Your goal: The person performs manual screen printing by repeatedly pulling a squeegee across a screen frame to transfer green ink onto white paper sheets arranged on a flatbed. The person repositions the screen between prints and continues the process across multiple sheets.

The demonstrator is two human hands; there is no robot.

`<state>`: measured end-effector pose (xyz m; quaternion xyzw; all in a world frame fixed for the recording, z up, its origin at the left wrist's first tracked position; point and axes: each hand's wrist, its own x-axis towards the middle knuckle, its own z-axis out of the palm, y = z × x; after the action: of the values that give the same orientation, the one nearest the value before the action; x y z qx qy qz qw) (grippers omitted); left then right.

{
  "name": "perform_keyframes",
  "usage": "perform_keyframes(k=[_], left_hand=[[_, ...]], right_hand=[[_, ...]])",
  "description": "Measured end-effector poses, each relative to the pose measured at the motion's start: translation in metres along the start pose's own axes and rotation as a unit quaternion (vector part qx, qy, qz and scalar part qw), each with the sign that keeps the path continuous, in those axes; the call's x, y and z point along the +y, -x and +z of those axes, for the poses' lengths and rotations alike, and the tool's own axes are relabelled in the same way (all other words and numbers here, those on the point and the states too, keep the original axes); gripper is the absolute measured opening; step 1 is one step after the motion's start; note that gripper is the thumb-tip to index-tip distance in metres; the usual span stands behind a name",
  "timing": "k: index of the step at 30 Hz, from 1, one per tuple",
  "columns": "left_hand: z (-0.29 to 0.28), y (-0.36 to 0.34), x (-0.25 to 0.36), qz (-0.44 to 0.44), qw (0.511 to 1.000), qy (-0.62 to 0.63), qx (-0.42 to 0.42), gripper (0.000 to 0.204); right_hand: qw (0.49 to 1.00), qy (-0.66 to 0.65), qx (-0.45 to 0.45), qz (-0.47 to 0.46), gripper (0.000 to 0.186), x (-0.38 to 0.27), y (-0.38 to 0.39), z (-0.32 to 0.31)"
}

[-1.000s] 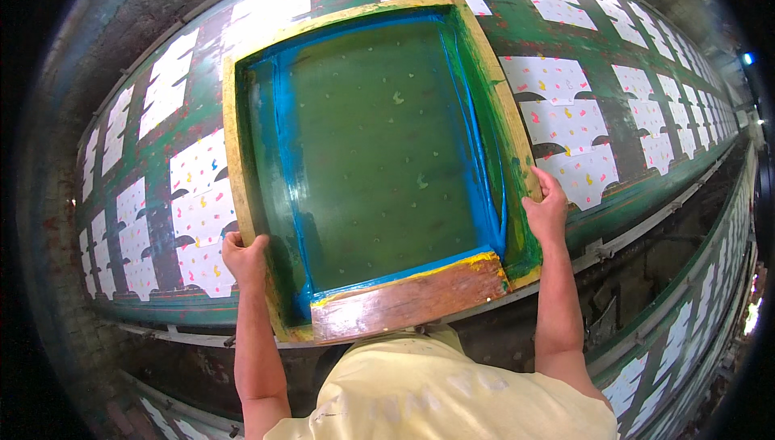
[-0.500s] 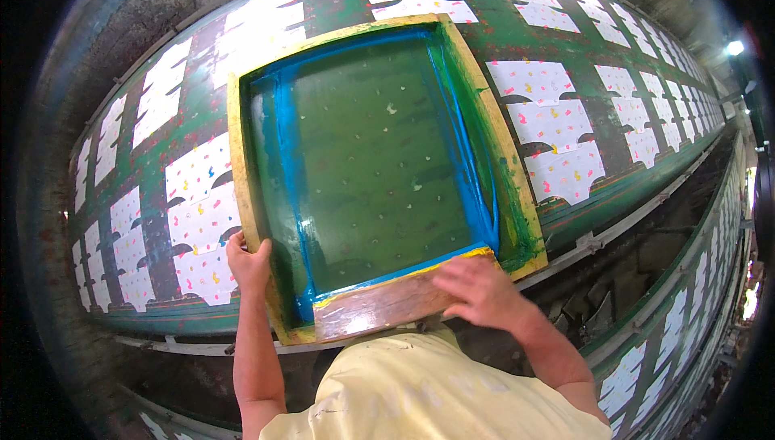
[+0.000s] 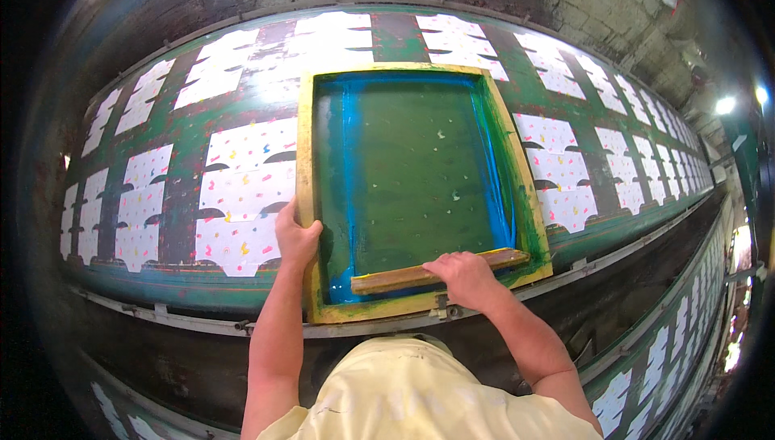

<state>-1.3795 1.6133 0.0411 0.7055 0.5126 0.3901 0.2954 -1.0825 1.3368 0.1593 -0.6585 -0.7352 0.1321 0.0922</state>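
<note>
Grips the left side of the frame (image 3: 305, 141) with the left hand (image 3: 297, 234) and the squeegee (image 3: 387, 282) with the closed fingers of the right hand (image 3: 467, 278), just inside the frame's near side, over the green table (image 3: 129, 140) between white cutouts (image 3: 246, 178).

We see yellow frame (image 3: 304, 157), green-smeared at 3 o'clock. Mesh (image 3: 412, 190) inside shows green, pale-flecked, with blue bands (image 3: 349, 157) at 9 and 3 o'clock. Bar (image 3: 387, 281) at frame's 6 o'clock: brown. White sheets (image 3: 249, 186), outside frame at 9 and 3, carry pink, yellow, blue motifs. Table (image 3: 178, 285): green, dark patches. Our shirt (image 3: 387, 391): pale yellow.
</note>
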Motion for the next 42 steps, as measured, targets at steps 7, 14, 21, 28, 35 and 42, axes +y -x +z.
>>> perform_keyframes(k=[7, 14, 21, 28, 35, 42], left_hand=[[0.0, 0.002, -0.005, 0.027, 0.999, -0.034, 0.009, 0.079], [0.003, 0.002, -0.011, 0.008, 0.999, -0.051, -0.004, 0.084], [0.0, 0.001, -0.007, -0.005, 1.0, -0.023, -0.015, 0.085], [0.0, 0.002, -0.01, -0.029, 0.999, -0.007, -0.026, 0.087], [-0.001, 0.004, -0.009, -0.094, 0.994, 0.031, -0.048, 0.091], [-0.002, 0.006, -0.007, -0.093, 0.994, 0.029, -0.039, 0.09]], right_hand=[[0.999, 0.022, -0.016, 0.031, 0.047, -0.018, 0.02, 0.004], [0.997, 0.027, 0.064, 0.026, 0.048, -0.033, 0.035, 0.025], [0.998, 0.037, 0.045, 0.016, 0.043, -0.037, 0.033, 0.028], [0.999, 0.016, 0.037, -0.007, 0.047, -0.021, 0.027, 0.021], [1.0, -0.001, 0.002, -0.006, 0.047, -0.004, 0.022, 0.022], [1.0, -0.006, 0.003, -0.019, 0.043, -0.001, 0.021, 0.023]])
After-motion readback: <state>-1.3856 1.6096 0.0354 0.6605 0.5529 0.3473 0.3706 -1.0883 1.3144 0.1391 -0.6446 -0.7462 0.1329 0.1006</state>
